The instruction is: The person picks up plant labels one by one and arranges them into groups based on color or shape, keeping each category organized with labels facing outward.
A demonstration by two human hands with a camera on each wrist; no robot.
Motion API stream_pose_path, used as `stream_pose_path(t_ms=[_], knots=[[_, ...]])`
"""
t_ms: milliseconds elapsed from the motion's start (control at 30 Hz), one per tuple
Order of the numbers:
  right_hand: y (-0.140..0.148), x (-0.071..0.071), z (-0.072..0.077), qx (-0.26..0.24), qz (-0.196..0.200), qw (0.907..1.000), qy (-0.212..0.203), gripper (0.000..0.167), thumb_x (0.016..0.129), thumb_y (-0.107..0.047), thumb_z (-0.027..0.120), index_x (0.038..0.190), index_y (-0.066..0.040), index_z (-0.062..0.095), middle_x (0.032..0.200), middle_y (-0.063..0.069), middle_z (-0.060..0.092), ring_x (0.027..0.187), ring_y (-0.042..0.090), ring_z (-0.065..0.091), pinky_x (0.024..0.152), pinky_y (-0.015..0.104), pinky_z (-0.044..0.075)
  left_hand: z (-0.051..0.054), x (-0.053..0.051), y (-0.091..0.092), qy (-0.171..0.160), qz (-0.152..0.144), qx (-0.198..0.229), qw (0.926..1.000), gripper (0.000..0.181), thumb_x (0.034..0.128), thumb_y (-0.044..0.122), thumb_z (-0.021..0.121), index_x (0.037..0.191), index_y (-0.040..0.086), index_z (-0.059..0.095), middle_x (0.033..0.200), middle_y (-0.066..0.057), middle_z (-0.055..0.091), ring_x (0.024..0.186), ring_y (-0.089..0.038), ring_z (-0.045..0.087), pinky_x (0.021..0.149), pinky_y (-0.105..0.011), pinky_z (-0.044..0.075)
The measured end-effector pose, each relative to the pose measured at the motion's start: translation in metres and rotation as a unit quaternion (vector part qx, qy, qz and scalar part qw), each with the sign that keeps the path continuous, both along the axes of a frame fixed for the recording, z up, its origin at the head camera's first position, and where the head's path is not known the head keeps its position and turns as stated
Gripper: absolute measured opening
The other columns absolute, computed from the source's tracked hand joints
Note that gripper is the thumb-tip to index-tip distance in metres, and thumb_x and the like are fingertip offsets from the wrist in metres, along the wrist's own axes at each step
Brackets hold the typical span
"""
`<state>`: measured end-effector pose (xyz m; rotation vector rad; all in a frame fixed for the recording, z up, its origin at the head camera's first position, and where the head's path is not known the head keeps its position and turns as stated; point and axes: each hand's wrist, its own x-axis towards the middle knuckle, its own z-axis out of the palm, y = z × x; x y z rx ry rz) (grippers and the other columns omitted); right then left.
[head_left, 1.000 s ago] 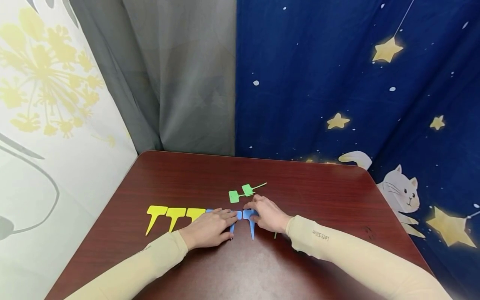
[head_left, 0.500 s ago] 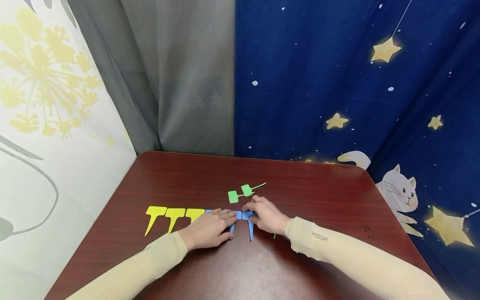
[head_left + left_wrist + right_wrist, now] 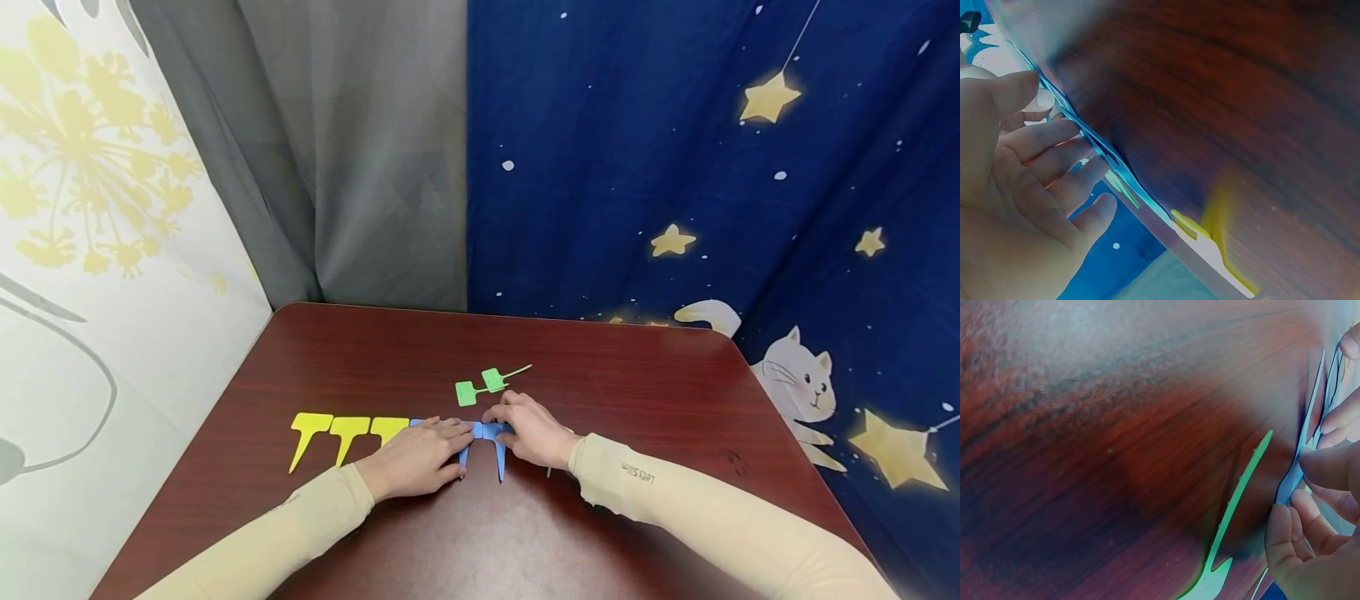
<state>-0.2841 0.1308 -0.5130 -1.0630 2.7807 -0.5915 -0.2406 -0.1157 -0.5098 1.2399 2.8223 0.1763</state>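
Note:
T-shaped plant labels lie in a row on the table. My left hand [image 3: 420, 457] rests flat over the blue labels in the middle, fingers stretched across them and hiding most of their heads; one blue head [image 3: 477, 430] peeks out past the fingertips. At the row's right end my right hand [image 3: 536, 429] holds a blue plant label [image 3: 500, 460] with thumb and bent fingers at its head, stem pointing toward me. That head touches or nearly touches its left neighbour. In the right wrist view, the thumb and fingers meet the edges of this blue label [image 3: 1291, 478].
Three yellow plant labels [image 3: 350, 427] form the row's left part. Two small green labels [image 3: 466, 393] lie behind the hands, one partly over the other. Another green label [image 3: 1241, 494] lies beside my right hand, mostly hidden in the head view. Curtains stand behind the dark red table [image 3: 360, 342].
My right hand has slid its blue label slightly left, narrowing the gap to the neighbouring blue one until it almost vanished. The left hand has stayed in place.

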Motion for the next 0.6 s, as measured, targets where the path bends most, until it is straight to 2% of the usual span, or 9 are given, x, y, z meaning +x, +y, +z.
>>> stream_pose_path(t_ms=[300, 600], knots=[[-0.003, -0.001, -0.002, -0.008, 0.010, 0.9999, 0.009, 0.030, 0.093, -0.011, 0.074, 0.122, -0.016, 0.072, 0.101, -0.001, 0.057, 0.086, 0.011, 0.050, 0.073, 0.023, 0.049, 0.001, 0.001, -0.003, -0.003, 0.005, 0.003, 1.0000, 0.057, 0.1009, 0.041, 0.060, 0.146, 0.007, 0.054, 0.152, -0.008, 0.049, 0.139, -0.027, 0.046, 0.113, -0.051, 0.036], [0.004, -0.003, 0.009, -0.011, -0.010, 0.9998, 0.014, 0.027, 0.095, -0.019, 0.072, 0.121, -0.015, 0.071, 0.100, 0.001, 0.059, 0.084, 0.013, 0.049, 0.072, 0.029, 0.047, 0.002, 0.004, -0.002, 0.008, 0.003, 0.008, 0.9999, 0.055, 0.1030, 0.040, 0.056, 0.147, 0.008, 0.053, 0.155, -0.008, 0.044, 0.142, -0.023, 0.042, 0.116, -0.051, 0.032]])
